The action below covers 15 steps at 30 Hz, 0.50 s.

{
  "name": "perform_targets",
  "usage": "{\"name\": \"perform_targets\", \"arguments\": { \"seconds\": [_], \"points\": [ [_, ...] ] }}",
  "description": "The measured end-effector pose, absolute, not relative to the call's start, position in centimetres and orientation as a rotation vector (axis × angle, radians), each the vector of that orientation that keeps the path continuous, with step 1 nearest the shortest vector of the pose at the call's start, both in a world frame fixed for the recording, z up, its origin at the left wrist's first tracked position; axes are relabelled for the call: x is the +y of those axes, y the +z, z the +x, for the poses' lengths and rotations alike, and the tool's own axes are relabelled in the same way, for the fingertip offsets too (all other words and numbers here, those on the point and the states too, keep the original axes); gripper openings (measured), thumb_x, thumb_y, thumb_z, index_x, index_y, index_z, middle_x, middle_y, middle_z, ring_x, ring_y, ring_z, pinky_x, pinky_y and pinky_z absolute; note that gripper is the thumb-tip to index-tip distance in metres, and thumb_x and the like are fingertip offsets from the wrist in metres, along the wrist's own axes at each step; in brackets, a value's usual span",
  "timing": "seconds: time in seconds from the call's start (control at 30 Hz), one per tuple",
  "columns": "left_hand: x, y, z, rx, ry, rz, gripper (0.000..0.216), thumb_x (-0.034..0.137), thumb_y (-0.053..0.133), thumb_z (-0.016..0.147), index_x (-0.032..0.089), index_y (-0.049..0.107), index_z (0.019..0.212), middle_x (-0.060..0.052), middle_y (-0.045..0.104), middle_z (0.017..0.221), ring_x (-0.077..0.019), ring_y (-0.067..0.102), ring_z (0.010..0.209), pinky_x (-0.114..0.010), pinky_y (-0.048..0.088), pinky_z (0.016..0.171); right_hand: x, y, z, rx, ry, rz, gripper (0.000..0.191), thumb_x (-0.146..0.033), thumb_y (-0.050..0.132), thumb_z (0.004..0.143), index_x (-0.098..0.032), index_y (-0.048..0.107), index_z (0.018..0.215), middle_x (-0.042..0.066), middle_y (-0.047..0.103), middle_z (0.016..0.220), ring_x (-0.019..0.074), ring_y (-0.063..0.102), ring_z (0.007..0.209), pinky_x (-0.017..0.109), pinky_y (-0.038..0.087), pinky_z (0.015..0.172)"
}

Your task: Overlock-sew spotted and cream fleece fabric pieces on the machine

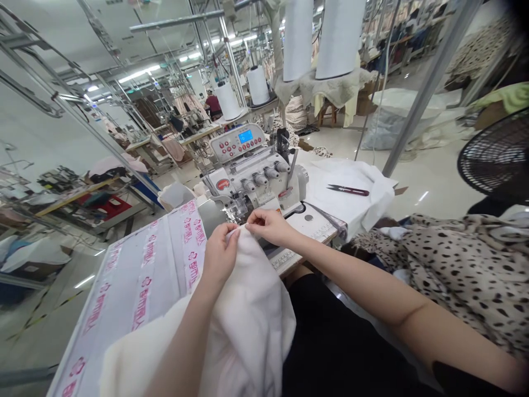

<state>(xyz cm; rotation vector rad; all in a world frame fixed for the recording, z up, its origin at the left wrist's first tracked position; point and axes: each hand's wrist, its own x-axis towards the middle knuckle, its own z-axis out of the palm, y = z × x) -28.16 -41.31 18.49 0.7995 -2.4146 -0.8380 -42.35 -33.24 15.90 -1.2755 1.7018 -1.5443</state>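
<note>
A white fleecy cloth (248, 309) lies over my lap and the front of the sewing table. My left hand (220, 255) is closed, pinching the cloth's top edge. My right hand (268, 225) pinches the same edge a little further right, just in front of the presser foot of the overlock sewing machine (252, 176). Both hands hold the edge close to the needle area.
The table top (140, 281) is wrapped in tape with pink printing. Red thread snips (347, 191) lie on white cloth right of the machine. Spotted fabric (454, 264) is piled at the right, near a black fan (496, 157). Thread cones (324, 38) stand behind.
</note>
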Motion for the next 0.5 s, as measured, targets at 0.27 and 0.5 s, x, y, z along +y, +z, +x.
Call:
{"name": "perform_targets", "arguments": {
  "seconds": [0.27,0.5],
  "points": [
    [-41.8,18.1,-29.2,-2.376,-0.655,1.043,0.015,0.023,0.047,0.076,0.019,0.044,0.090,-0.002,0.053,0.083,-0.0179,0.052,0.077,-0.029,0.037,0.067,-35.2,15.1,-42.7,2.023,-1.331,-1.219,0.004,-0.019,0.055,0.066,-0.015,0.055,0.064,-0.002,0.053,0.057,0.0094,0.046,0.053,0.020,0.031,0.050],
    [-43.5,18.0,-30.8,-2.373,-0.635,1.113,0.014,0.019,0.047,0.072,0.019,0.041,0.084,-0.003,0.053,0.080,-0.0191,0.051,0.075,-0.029,0.036,0.065,-36.0,15.8,-41.5,2.301,-1.249,-1.227,0.007,-0.015,0.046,0.072,-0.016,0.053,0.072,0.003,0.056,0.064,0.0146,0.048,0.062,0.024,0.028,0.055]
  ]
}}
